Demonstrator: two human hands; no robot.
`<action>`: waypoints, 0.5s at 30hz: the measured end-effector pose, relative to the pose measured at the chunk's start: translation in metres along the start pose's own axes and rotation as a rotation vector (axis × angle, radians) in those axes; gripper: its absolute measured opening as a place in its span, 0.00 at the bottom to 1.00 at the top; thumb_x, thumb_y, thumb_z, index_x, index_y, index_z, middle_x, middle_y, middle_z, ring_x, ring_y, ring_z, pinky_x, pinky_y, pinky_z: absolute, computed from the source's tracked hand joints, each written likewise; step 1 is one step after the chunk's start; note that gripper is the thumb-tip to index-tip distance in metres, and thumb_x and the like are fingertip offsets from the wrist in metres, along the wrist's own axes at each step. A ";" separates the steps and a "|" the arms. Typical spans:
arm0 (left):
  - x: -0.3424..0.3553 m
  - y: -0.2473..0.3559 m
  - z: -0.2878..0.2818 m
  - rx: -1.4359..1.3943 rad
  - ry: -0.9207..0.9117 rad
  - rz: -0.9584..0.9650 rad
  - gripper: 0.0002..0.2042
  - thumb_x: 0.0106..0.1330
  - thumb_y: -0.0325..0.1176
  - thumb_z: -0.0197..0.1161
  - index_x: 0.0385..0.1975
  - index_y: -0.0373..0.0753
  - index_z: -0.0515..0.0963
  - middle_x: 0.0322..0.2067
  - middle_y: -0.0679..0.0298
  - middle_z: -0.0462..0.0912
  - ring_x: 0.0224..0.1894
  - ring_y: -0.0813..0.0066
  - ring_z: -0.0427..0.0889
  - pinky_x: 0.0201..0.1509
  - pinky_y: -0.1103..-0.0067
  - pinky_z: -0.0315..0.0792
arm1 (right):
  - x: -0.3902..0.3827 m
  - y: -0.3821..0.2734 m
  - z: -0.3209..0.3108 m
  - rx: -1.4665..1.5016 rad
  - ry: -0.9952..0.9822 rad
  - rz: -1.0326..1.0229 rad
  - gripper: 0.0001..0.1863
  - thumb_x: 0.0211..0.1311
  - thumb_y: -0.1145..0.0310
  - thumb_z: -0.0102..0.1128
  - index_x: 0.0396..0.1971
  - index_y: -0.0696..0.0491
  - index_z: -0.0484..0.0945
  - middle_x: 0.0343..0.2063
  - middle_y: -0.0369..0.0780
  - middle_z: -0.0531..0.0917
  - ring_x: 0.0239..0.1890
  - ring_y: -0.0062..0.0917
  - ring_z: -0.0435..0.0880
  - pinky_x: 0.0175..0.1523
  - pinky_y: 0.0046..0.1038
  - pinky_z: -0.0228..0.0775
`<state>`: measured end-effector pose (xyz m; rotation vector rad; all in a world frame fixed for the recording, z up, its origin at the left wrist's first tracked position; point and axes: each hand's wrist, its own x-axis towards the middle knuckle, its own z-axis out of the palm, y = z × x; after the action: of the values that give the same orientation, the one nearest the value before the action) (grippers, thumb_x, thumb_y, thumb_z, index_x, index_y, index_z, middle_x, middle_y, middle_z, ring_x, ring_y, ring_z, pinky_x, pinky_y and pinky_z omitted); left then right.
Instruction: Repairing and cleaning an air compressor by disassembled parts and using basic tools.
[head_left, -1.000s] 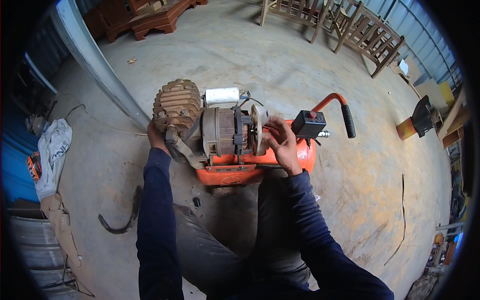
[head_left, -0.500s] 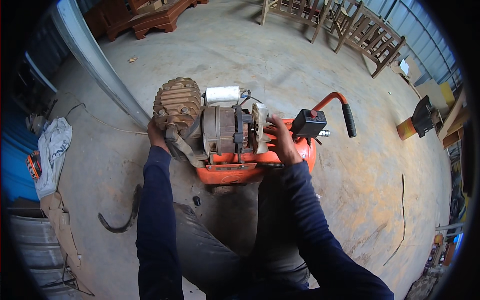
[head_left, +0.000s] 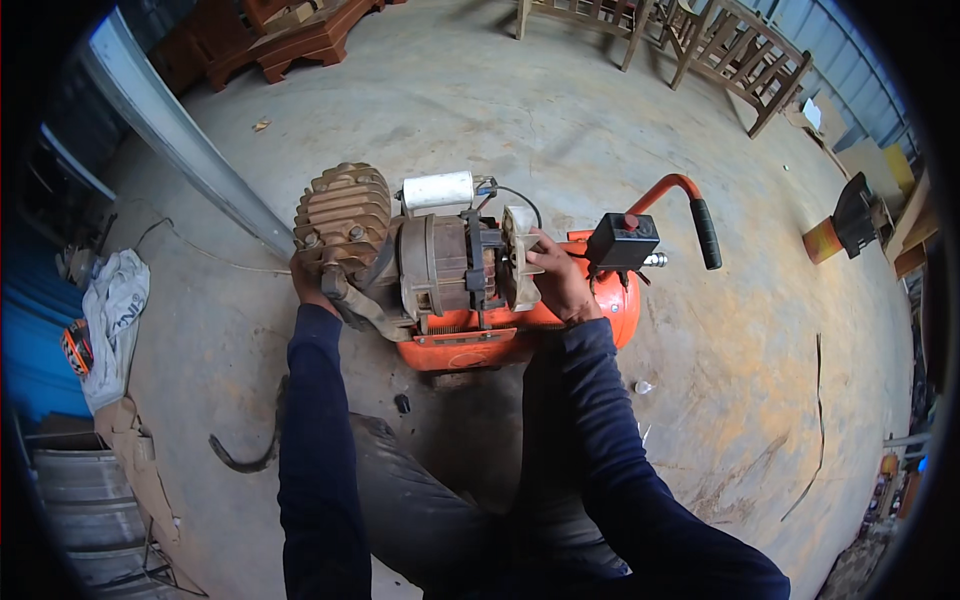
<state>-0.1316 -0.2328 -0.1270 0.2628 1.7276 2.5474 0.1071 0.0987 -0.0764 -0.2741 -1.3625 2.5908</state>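
An air compressor with an orange tank (head_left: 465, 352) stands on the floor before my knees. On its left end sits a finned, rust-brown cylinder head (head_left: 345, 205). My left hand (head_left: 312, 287) is against that head's near left side, its fingers hidden behind the metal. The grey motor (head_left: 435, 262) lies in the middle. A pale cooling fan (head_left: 519, 268) is at the motor's right end, and my right hand (head_left: 562, 285) has its fingers closed on the blades. A white cylinder (head_left: 438, 190) is mounted behind the motor. To the right is a black switch box (head_left: 622, 242) with a red knob.
An orange handle (head_left: 668, 186) with a black grip curves up at the right. A metal post (head_left: 180, 125) rises at the left. Near my left forearm lies a curved black strip (head_left: 245, 463); a small black piece (head_left: 402, 403) is near my knee. Wooden furniture (head_left: 740, 70) stands far back.
My right hand has gone from spread fingers beside the fan to a curled hold on its blades. My left hand stays at the cylinder head. The view has shifted slightly.
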 end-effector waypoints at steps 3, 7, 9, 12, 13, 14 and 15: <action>-0.003 -0.011 0.015 -0.121 0.037 -0.086 0.24 0.69 0.50 0.44 0.55 0.40 0.74 0.50 0.60 0.79 0.51 0.63 0.80 0.54 0.69 0.76 | 0.005 -0.024 -0.005 0.205 0.005 0.160 0.30 0.68 0.45 0.48 0.56 0.56 0.72 0.50 0.42 0.79 0.51 0.28 0.77 0.56 0.31 0.69; -0.006 -0.018 0.020 -0.235 0.057 -0.127 0.22 0.70 0.48 0.46 0.54 0.39 0.74 0.50 0.59 0.79 0.50 0.64 0.80 0.52 0.70 0.77 | 0.022 -0.033 0.015 0.088 0.179 0.361 0.31 0.62 0.46 0.51 0.55 0.57 0.72 0.49 0.44 0.80 0.52 0.32 0.76 0.57 0.32 0.67; -0.003 -0.019 0.006 -0.254 0.072 -0.124 0.22 0.70 0.47 0.47 0.53 0.39 0.74 0.50 0.59 0.79 0.50 0.65 0.80 0.51 0.70 0.78 | 0.026 -0.023 0.027 0.024 0.205 0.296 0.35 0.59 0.47 0.54 0.57 0.59 0.71 0.53 0.46 0.78 0.56 0.34 0.74 0.62 0.34 0.63; 0.007 -0.018 -0.008 -0.207 -0.022 0.036 0.19 0.70 0.42 0.49 0.52 0.37 0.74 0.49 0.57 0.80 0.50 0.67 0.80 0.48 0.72 0.79 | 0.027 -0.001 0.034 -0.007 0.141 0.072 0.37 0.56 0.50 0.54 0.59 0.62 0.69 0.57 0.47 0.75 0.59 0.34 0.72 0.65 0.34 0.59; 0.004 -0.016 -0.013 -0.206 -0.015 0.030 0.19 0.70 0.42 0.49 0.52 0.37 0.74 0.49 0.57 0.80 0.50 0.67 0.80 0.48 0.72 0.79 | 0.028 0.008 0.033 -0.005 0.066 -0.135 0.36 0.55 0.52 0.53 0.60 0.63 0.69 0.59 0.47 0.73 0.60 0.33 0.71 0.66 0.33 0.57; -0.008 -0.008 0.015 0.235 -0.085 -0.013 0.18 0.70 0.40 0.50 0.52 0.36 0.74 0.49 0.57 0.80 0.50 0.68 0.80 0.48 0.73 0.79 | 0.024 0.012 0.016 -0.035 0.019 -0.348 0.36 0.55 0.55 0.52 0.60 0.64 0.69 0.61 0.47 0.72 0.61 0.32 0.71 0.67 0.32 0.56; -0.019 0.004 0.044 0.673 -0.170 -0.047 0.17 0.70 0.39 0.50 0.52 0.35 0.74 0.49 0.56 0.80 0.50 0.68 0.80 0.48 0.74 0.79 | 0.021 0.014 -0.001 -0.069 0.051 -0.345 0.36 0.55 0.55 0.52 0.60 0.64 0.69 0.61 0.47 0.72 0.61 0.32 0.71 0.67 0.32 0.56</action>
<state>-0.1050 -0.1966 -0.1096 0.4364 2.4098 1.7625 0.0856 0.0974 -0.0903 -0.1021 -1.3478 2.2439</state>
